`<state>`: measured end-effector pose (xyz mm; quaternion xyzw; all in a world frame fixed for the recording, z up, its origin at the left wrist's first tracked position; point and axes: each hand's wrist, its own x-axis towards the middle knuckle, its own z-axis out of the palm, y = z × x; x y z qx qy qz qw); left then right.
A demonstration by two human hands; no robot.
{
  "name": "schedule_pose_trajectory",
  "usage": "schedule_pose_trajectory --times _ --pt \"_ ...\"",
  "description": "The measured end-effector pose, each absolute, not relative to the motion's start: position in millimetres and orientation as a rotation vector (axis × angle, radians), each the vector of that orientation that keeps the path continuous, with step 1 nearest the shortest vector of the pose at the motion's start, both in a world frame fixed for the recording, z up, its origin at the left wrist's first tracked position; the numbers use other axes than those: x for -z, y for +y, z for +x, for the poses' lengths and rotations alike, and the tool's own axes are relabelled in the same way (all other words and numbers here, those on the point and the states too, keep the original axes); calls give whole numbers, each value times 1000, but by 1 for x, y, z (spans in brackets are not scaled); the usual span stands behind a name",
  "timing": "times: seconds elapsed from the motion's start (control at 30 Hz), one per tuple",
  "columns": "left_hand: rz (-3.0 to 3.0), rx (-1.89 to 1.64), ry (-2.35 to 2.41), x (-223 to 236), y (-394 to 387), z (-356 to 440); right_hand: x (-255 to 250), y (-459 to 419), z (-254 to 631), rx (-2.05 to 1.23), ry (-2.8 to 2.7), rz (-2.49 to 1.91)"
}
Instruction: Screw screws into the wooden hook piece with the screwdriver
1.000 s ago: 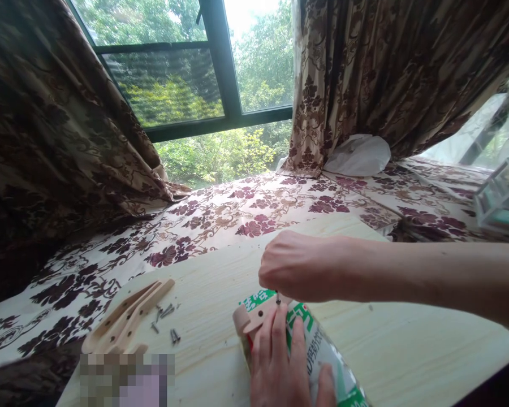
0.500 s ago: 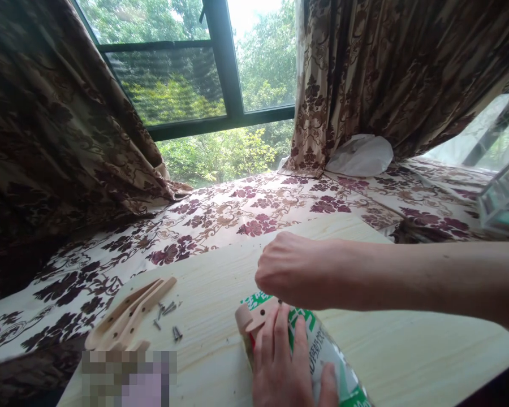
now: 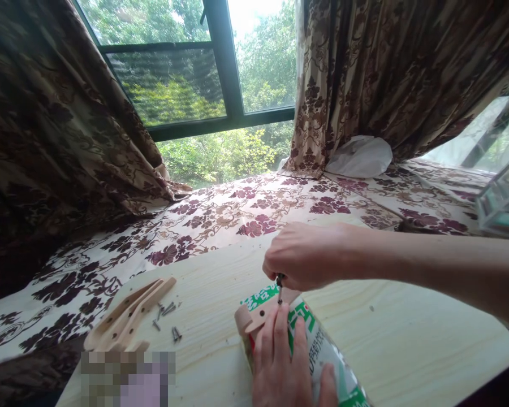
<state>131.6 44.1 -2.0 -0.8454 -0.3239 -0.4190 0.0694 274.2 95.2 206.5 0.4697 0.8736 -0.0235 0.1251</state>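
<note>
My right hand (image 3: pixel 297 257) is closed in a fist round a screwdriver (image 3: pixel 280 289). Only its thin shaft shows, pointing down with the tip at a hole in a light wooden piece (image 3: pixel 254 320). That piece has a rounded end and lies on a green and white printed package (image 3: pixel 335 362). My left hand (image 3: pixel 286 362) presses the wooden piece against the package, fingertips beside the screwdriver tip. Left of it are several loose screws (image 3: pixel 176 334). More curved wooden pieces (image 3: pixel 129 316) with dark holes lie together at the table's left side.
Underneath is a pale wood-grain table (image 3: pixel 407 316) with rounded corners. A blurred-out patch (image 3: pixel 139 379) covers something at the front left. Beyond lie floral cloth (image 3: pixel 220 215), a white plastic bag (image 3: pixel 360 158) and a clear box (image 3: pixel 503 198) at right.
My right hand has risen and shifted slightly right, and the screwdriver shaft beneath it has come into view. My left hand and the wooden piece stay in place.
</note>
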Motion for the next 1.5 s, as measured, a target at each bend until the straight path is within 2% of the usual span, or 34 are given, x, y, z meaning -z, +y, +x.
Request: schedule_pose_trajectory --times 0.8,1.17,1.5 --pt "-2561 1209 -978 0 44 130 -201 89 263 -53 2625 1280" --pt "-2613 1213 -975 0 44 129 -206 96 268 17 2544 1424" --pt "-2627 1209 -1007 -4 41 129 -203 87 262 -84 2600 1285"
